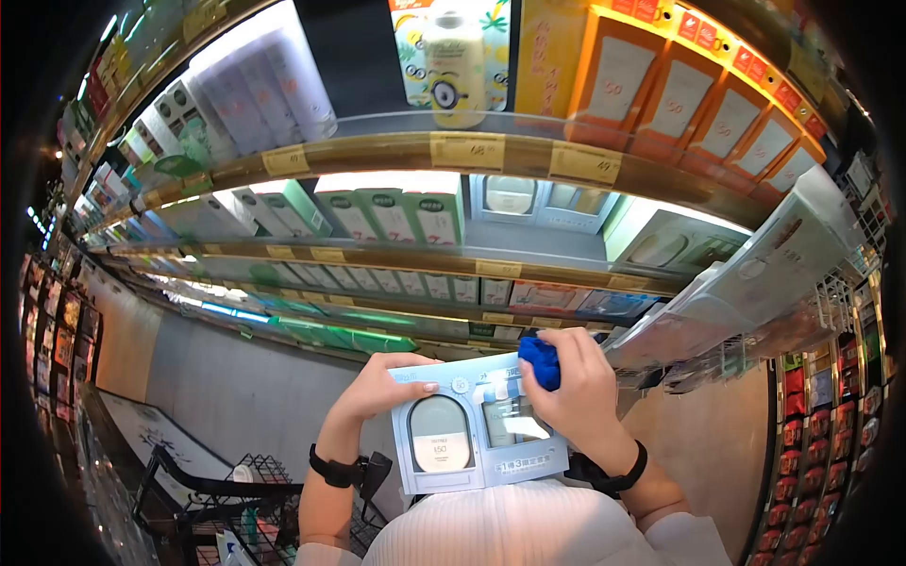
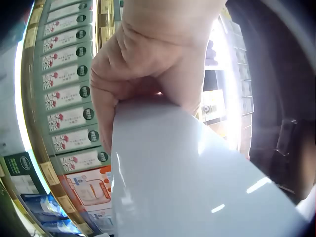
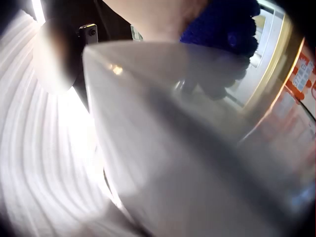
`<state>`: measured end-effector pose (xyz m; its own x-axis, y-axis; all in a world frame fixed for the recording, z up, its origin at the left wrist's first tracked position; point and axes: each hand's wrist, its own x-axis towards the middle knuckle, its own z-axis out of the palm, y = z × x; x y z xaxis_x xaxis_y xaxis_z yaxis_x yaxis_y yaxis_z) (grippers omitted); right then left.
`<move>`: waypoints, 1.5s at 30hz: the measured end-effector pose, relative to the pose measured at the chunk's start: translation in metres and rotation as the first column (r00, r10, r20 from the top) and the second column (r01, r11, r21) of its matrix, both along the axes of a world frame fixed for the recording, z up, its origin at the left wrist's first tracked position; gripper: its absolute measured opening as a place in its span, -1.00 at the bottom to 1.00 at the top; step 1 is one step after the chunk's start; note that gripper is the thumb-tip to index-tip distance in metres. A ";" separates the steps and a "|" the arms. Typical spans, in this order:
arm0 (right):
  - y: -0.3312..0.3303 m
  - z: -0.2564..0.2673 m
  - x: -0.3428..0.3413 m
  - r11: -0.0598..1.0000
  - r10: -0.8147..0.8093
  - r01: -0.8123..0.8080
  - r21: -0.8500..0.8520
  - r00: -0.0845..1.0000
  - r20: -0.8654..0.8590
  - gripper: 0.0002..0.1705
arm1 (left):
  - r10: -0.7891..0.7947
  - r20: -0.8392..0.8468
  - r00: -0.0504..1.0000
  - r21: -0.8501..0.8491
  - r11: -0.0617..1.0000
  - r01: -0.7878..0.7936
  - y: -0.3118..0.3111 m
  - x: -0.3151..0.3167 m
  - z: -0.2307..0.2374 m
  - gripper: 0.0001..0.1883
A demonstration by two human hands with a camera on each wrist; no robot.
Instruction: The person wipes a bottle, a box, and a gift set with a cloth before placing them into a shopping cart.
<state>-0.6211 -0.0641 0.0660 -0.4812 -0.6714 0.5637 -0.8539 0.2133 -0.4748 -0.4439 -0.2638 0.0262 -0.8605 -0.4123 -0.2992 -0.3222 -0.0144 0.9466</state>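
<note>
A light blue gift box (image 1: 478,424) with two clear windows is held upright close to the person's torso. My left hand (image 1: 382,389) grips its upper left corner, the thumb lying across the front. In the left wrist view, the fingers wrap the edge of the glossy box (image 2: 173,168). At the upper right of the box, my right hand (image 1: 585,391) holds a bunched dark blue cloth (image 1: 538,362) against it. The right wrist view shows the fluffy cloth (image 3: 224,27) just beyond the box's edge, with most of the right hand hidden.
Store shelves (image 1: 377,146) with boxed goods and price tags run across the front. Similar light blue boxes (image 1: 543,201) stand on the middle shelf. Hanging packs (image 1: 746,274) jut out at right. A black wire-basket cart (image 1: 203,505) stands at lower left.
</note>
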 end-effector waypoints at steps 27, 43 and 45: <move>0.018 -0.006 0.000 0.863 0.477 -0.461 0.206 0.878 -0.030 -0.60 | 0.299 -0.159 0.941 -0.131 0.938 -0.321 0.027 0.020 0.004 -0.65; -0.002 -0.017 -0.002 0.968 0.247 -0.252 -0.024 0.962 -0.117 -0.51 | 0.306 -0.425 0.852 -0.409 0.774 -0.483 0.047 0.019 0.023 -0.59; -0.006 -0.020 -0.013 0.987 0.098 -0.113 -0.115 0.987 -0.128 -0.48 | 0.319 -0.447 0.836 -0.386 0.775 -0.501 0.048 0.018 0.024 -0.59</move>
<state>-0.6345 -0.0702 0.0463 -0.3343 -0.6377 0.6940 -0.9214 0.0662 -0.3829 -0.4255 -0.2156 0.0505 -0.5793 -0.7571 0.3020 -0.0508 0.4034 0.9136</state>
